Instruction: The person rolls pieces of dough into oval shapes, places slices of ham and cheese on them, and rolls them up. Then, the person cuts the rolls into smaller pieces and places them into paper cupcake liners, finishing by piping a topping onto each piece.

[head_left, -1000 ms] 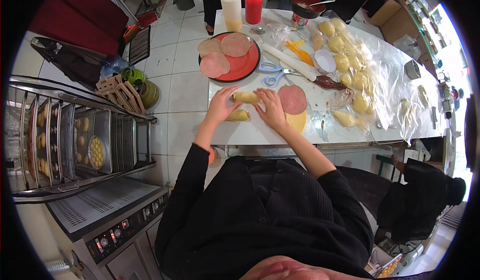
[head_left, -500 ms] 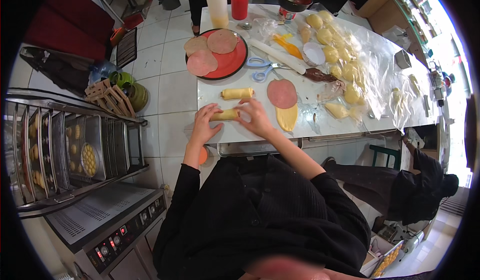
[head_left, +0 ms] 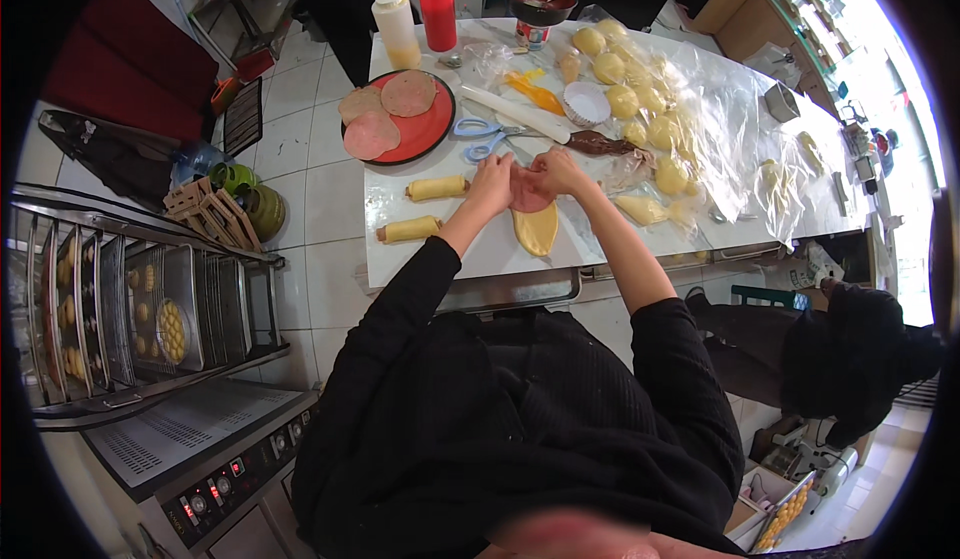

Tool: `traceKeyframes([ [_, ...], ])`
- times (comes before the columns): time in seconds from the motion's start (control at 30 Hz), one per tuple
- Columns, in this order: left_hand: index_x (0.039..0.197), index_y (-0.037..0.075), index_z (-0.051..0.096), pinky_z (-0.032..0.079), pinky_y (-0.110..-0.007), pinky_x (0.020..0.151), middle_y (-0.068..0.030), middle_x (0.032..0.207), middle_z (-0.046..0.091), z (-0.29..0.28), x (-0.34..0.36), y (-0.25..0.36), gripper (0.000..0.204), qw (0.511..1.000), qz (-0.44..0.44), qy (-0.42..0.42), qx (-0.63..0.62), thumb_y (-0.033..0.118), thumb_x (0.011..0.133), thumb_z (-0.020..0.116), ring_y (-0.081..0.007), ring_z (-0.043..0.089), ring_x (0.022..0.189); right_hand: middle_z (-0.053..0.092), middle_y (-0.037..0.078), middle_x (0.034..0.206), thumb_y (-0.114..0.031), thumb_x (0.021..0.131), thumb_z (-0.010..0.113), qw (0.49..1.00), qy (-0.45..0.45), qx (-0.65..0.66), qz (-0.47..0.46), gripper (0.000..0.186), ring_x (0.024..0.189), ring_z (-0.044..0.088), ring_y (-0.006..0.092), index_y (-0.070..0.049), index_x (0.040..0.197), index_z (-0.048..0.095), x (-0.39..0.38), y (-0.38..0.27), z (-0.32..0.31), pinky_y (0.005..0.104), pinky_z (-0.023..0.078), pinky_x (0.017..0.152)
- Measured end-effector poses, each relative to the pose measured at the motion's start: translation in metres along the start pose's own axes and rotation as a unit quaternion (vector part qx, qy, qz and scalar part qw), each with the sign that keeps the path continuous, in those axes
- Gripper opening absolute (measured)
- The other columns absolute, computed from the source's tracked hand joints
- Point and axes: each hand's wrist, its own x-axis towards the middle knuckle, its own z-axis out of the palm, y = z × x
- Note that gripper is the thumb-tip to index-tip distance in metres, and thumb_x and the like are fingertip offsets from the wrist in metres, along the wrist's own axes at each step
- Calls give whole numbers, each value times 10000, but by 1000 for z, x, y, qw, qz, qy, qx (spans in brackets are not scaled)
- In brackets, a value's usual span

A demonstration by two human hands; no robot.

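- Both hands have just left the lower roll [head_left: 410,229], where they were a half second ago, and are now at the pink slice [head_left: 530,199] to the right.
- The lower roll and the upper roll [head_left: 436,188] both lie free on the bench [head_left: 390,264], near each other but apart, left of the hands.
- The slice lies over the far part of the flat yellow dough [head_left: 537,231]; the dough's near end shows bare, toward the person.
- The left hand [head_left: 490,185] is at the slice's far left side, its fingers drawn close together.
- The right hand [head_left: 558,171] is at the far right side, its fingers bent inward, narrow rather than spread. I cannot tell whether either hand truly pinches the slice or only presses it.
- For the work, the change seems to mean handling has passed from the two shaped rolls to this third, still flat piece; its far edge may be starting to fold, though the fingers hide it.
- The red plate [head_left: 425,134] with more slices stands beyond the upper roll; the scissors [head_left: 510,130] lie just beyond the hands, and dough balls [head_left: 622,101] lie under plastic farther right.
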Motion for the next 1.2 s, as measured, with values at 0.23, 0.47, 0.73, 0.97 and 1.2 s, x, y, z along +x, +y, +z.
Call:
traceKeyframes([
  [0.23, 977, 64, 609, 484, -402, 731, -146, 820, 644, -5, 24, 1, 472, 990, -47, -133, 16, 188, 545, 751, -332, 610, 808, 646, 158, 825, -207, 518, 708, 998, 9, 50, -40, 369, 835, 610, 323, -52, 849, 662, -6, 1, -4, 398, 485, 753],
  [0.47, 786, 39, 637, 496, -392, 688, -158, 774, 643, -12, 21, 17, 287, 996, 23, -57, -69, 175, 547, 718, -336, 614, 786, 631, 173, 752, -142, 546, 648, 981, 53, 78, -168, 297, 735, 599, 356, -34, 823, 655, -14, 8, -9, 401, 489, 679],
  [0.73, 830, 100, 638, 486, -350, 673, -73, 838, 595, -7, -25, 8, 155, 971, 234, 40, -28, 63, 683, 604, -273, 586, 782, 602, 86, 831, -41, 648, 603, 938, 171, 48, -299, 174, 858, 550, 265, -64, 820, 620, -62, 26, 12, 355, 436, 736],
  [0.97, 1064, 89, 617, 493, -299, 689, -100, 780, 636, -34, -26, 15, 352, 980, 49, -109, -160, 76, 713, 625, -248, 611, 701, 581, 53, 843, -168, 715, 614, 965, 166, 105, -172, 233, 898, 533, 263, -93, 933, 641, -77, 28, 9, 364, 373, 819],
  [1.2, 961, 72, 631, 474, -350, 650, -126, 713, 602, -10, -2, 3, 314, 986, 154, -53, -22, 124, 657, 690, -268, 596, 703, 594, 69, 890, -218, 704, 638, 987, 65, -12, -146, 249, 892, 541, 263, -98, 922, 629, -46, 5, -9, 395, 363, 822],
])
